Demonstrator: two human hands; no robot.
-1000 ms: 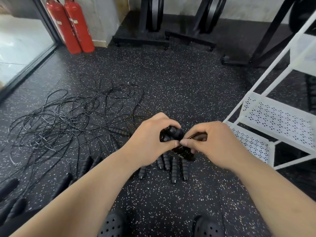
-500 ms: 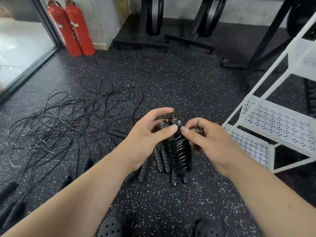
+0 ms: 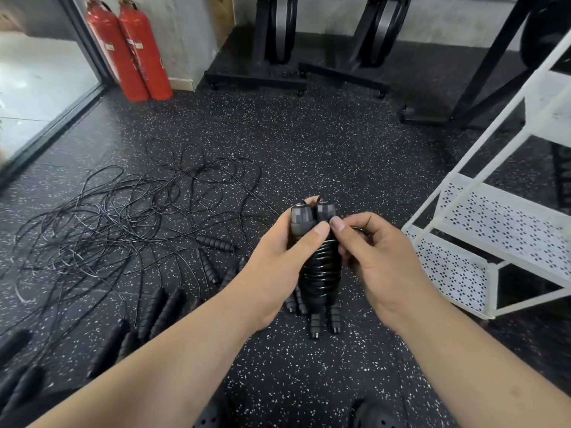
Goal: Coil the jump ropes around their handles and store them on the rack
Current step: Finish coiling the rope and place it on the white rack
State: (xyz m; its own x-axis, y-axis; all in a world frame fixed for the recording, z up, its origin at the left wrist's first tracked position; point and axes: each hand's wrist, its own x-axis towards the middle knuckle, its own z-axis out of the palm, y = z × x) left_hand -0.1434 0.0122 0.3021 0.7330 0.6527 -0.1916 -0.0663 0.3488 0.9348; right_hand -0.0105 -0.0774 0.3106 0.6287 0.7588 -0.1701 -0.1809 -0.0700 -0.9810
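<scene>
Your left hand (image 3: 278, 261) is wrapped around the upper part of the jump rope (image 3: 319, 270), thumb laid across the front and fingers curled behind; the cord is wound in tight turns around its two handles, which stand upright side by side in mid-air over the floor, in front of you and left of the rack (image 3: 448, 267); your right hand (image 3: 380, 261) presses its thumb against the bundle next to your left thumb, and its curled fingers pinch a small loop of the cord at the bundle's right side. Directly below the bundle several spare handles (image 3: 315, 325) lie on the floor, partly hidden by your hands; more of them lie to the left and near your left forearm; beyond them the loose ropes (image 3: 123, 217) sprawl in a wide black tangle, well apart from the rack. The white rack stands at your right with perforated shelves; the lower ones show bare metal, and the upper part runs out of frame. The toes of your black shoes (image 3: 374, 415) show at the bottom edge. The floor (image 3: 309, 149) is black rubber flecked with white; two red fire extinguishers (image 3: 129, 54) stand against the pale wall (image 3: 191, 32) at the far left, beside a glass panel (image 3: 37, 88); black equipment stands (image 3: 278, 29) line the back.
</scene>
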